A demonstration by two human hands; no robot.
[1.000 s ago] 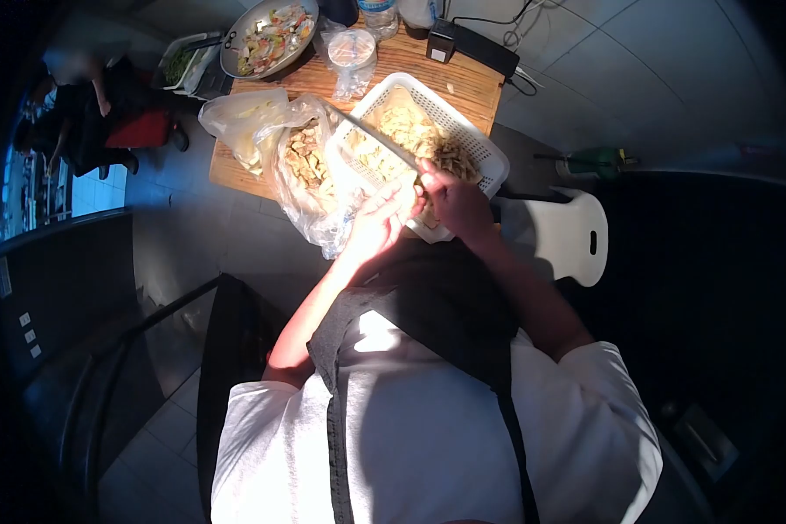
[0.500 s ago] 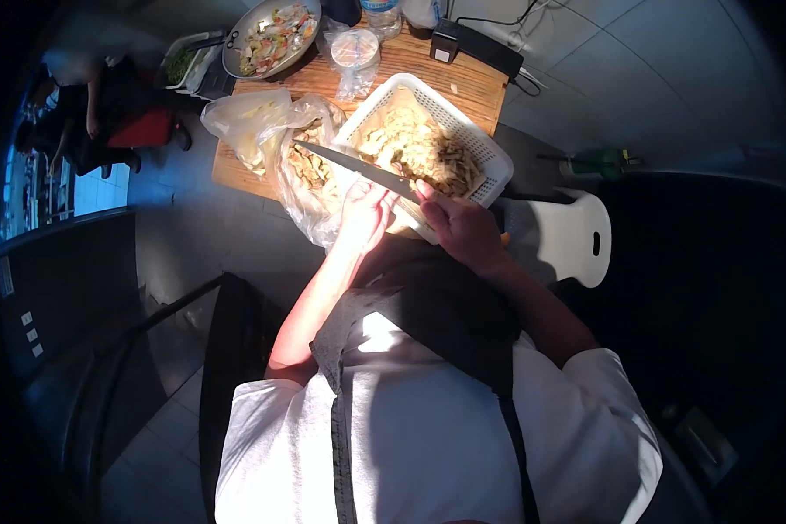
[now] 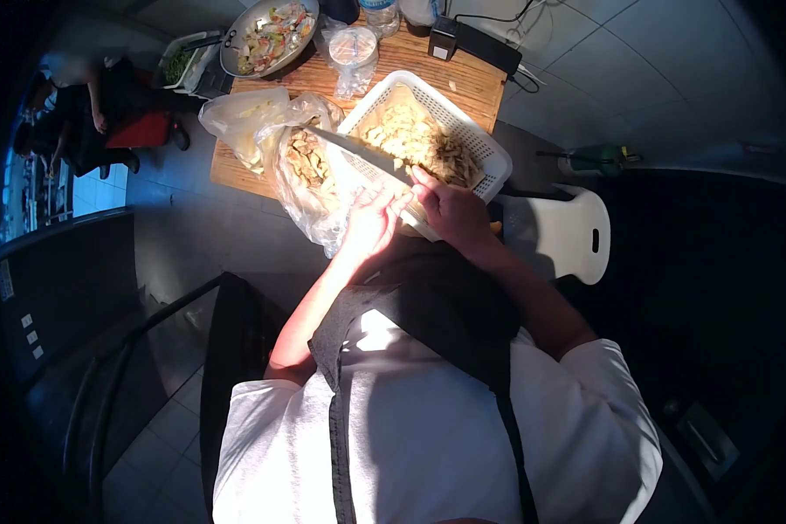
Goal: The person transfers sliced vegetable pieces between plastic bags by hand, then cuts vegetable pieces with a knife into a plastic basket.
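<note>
My right hand (image 3: 454, 211) is wrapped round the handle of a large knife (image 3: 358, 152), whose blade points up and left over the near side of a white basket (image 3: 489, 153). Pale sliced food (image 3: 402, 125) fills much of that basket. Beside the blade, my left hand (image 3: 375, 220) has its fingers pressed together at the basket's near left corner; glare hides what they hold, if anything. A clear plastic bag (image 3: 288, 188) with brownish pieces (image 3: 306, 160) lies open left of the basket.
On the wooden table (image 3: 332, 80) stand a bowl of mixed food (image 3: 275, 39), a wrapped round container (image 3: 353, 49), a bottle (image 3: 380, 17) and a black power adapter (image 3: 443, 39). A white stool (image 3: 576, 236) is at the right. Seated people (image 3: 79, 113) are at the far left.
Compared with half a second ago, the knife blade has shifted slightly up and right. My right hand has moved a little up and left, and my left hand's fingers have moved slightly right.
</note>
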